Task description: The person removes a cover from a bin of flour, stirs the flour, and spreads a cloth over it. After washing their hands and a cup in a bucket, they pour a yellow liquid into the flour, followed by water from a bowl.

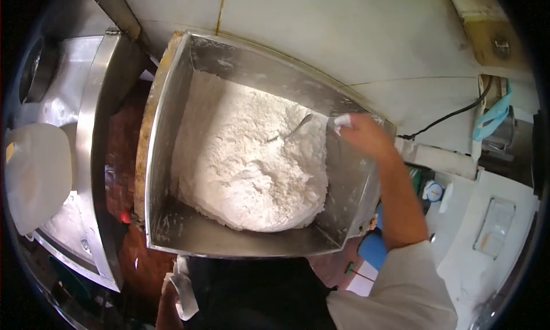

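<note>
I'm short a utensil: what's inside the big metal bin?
White powder is heaped in the bin, a metal utensil partly sunk in it. The utensil's buried part and anything under the powder are hidden.

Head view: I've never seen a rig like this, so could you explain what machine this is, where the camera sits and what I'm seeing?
There is no robot: a person works with bare hands. The one picture comes from a camera on their head, looking forward and down. In the middle, a metal bin holds a mound of white powder, with a metal utensil sticking out. The right hand is at the bin's right side, something white at its fingers. The left hand is low, outside the bin, by a pale object I can't identify.
</note>
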`<action>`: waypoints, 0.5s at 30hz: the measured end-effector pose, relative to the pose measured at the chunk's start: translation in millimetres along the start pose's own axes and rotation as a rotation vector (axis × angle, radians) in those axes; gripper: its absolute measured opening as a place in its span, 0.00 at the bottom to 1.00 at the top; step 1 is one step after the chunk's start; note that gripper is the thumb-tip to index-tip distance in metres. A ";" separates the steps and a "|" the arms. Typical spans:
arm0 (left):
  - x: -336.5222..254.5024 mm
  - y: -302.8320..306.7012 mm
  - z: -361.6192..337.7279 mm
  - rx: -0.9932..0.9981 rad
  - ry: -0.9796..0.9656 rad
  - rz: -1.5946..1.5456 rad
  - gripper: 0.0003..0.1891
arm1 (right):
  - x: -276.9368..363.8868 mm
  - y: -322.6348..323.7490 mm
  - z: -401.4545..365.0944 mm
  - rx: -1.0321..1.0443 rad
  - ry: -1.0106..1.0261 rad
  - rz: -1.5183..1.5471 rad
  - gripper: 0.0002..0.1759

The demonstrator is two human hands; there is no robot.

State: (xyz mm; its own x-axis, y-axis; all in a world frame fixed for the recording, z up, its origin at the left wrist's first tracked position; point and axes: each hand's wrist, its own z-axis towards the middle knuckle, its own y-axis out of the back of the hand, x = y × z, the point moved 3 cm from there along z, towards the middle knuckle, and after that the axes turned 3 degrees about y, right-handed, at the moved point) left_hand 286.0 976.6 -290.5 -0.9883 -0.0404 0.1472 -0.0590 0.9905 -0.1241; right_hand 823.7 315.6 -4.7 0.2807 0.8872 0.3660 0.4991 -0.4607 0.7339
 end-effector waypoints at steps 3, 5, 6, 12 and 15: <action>-65.1 -56.1 -52.8 -0.059 0.047 0.093 0.10 | -37.3 -44.1 -27.1 -0.194 -0.303 0.641 0.13; -67.3 -64.7 -64.9 -0.025 0.056 0.217 0.10 | -59.9 -80.5 -19.7 -0.330 -0.456 1.087 0.13; -98.5 -86.9 -95.8 -0.078 0.060 0.147 0.10 | -73.7 -99.3 -8.4 -0.364 -0.511 1.213 0.13; -87.7 -63.2 -90.0 -0.079 0.021 -0.090 0.10 | -105.2 -132.6 59.7 -0.326 -0.679 1.508 0.08; -76.7 -47.8 -84.6 -0.105 0.054 -0.205 0.09 | -119.3 -143.1 71.6 -0.248 -0.701 1.642 0.06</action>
State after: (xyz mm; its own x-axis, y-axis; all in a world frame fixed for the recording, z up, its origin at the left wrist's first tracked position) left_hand 376.6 943.5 -212.8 -0.9481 -0.2378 0.2113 -0.2399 0.9707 0.0160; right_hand 777.5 274.0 -194.4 0.6014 -0.6270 0.4952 -0.7191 -0.6949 -0.0065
